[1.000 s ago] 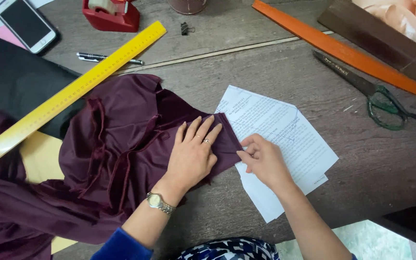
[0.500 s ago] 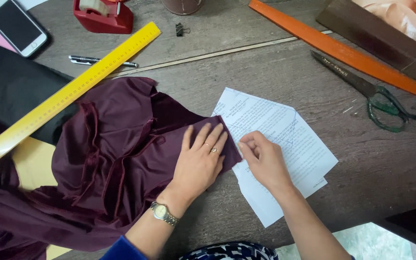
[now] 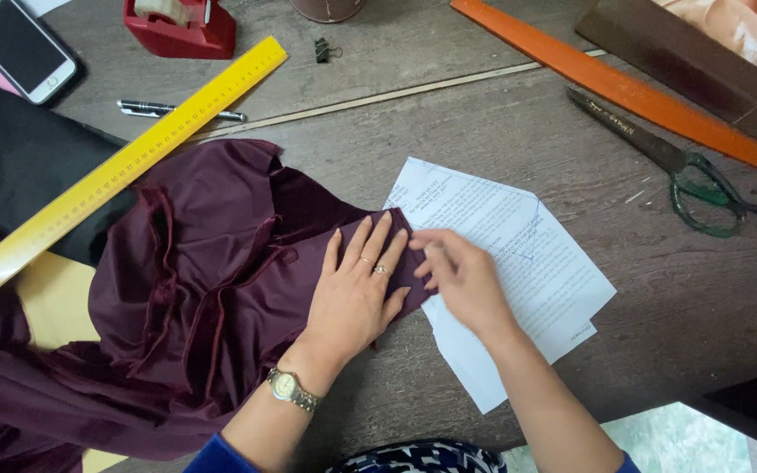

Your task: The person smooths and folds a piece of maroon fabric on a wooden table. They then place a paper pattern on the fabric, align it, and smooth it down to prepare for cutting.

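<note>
Since the earlier frames the left hand (image 3: pixel 357 293) has slid a little further along the maroon fabric (image 3: pixel 212 280), and the right hand (image 3: pixel 457 276) has come in closer, so that its fingertips now meet the cloth's edge beside the left fingers.

That maroon fabric lies bunched and pleated on the left half of the desk (image 3: pixel 501 114), with one flat corner drawn out over the white paper pattern (image 3: pixel 519 254). On this corner the left hand lies flat and fully spread, palm down, pressing the cloth without gripping it. The right hand is loosely curled, fingertips pinching or nudging the cloth's edge where it overlaps the paper; whether it truly has hold of the edge I cannot tell.

By the look of it, the work in hand is laying the cloth's edge true against the paper. The next move seems to call for a steady left palm while the right fingers ease the edge flat and free of wrinkles.

Further out, a yellow ruler (image 3: pixel 124 166) runs slantwise over black cloth (image 3: pixel 19 158), partly across the maroon folds. A pen (image 3: pixel 168 109) lies just beyond it, with a red tape dispenser (image 3: pixel 177 26), a phone (image 3: pixel 15 44) and a small binder clip (image 3: pixel 323 50) near the far edge. Scissors (image 3: pixel 685 171) and a long orange strip (image 3: pixel 624 88) lie well apart to the right.
</note>
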